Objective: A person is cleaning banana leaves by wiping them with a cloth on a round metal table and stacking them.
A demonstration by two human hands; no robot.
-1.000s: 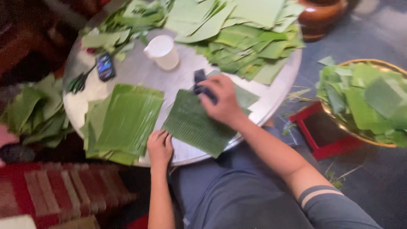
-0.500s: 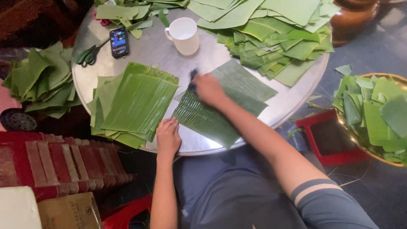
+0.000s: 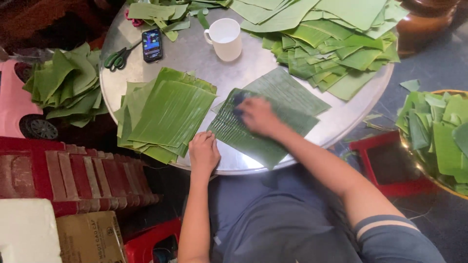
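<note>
A long ribbed green banana leaf (image 3: 273, 122) is spread on the round grey metal table (image 3: 195, 53). It is pinned at its near corner by the flat-fingered left hand (image 3: 204, 152). A dark cloth (image 3: 238, 101) is pressed on it by the right hand (image 3: 259, 117), fingers curled around it.

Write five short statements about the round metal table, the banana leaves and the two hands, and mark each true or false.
1. The right hand presses a dark cloth onto the large green banana leaf spread near the table's front edge. True.
2. The left hand grips the green-handled scissors. False: it rests at the round metal table's front edge, by the spread leaf's corner; the scissors lie far off, beside the black phone.
3. The white mug stands upright on the table. True.
4. The phone lies on top of the neat stack of flat leaves. False: it lies on bare metal beyond it.
5. The mug lies tipped on its side. False: it is upright.
</note>
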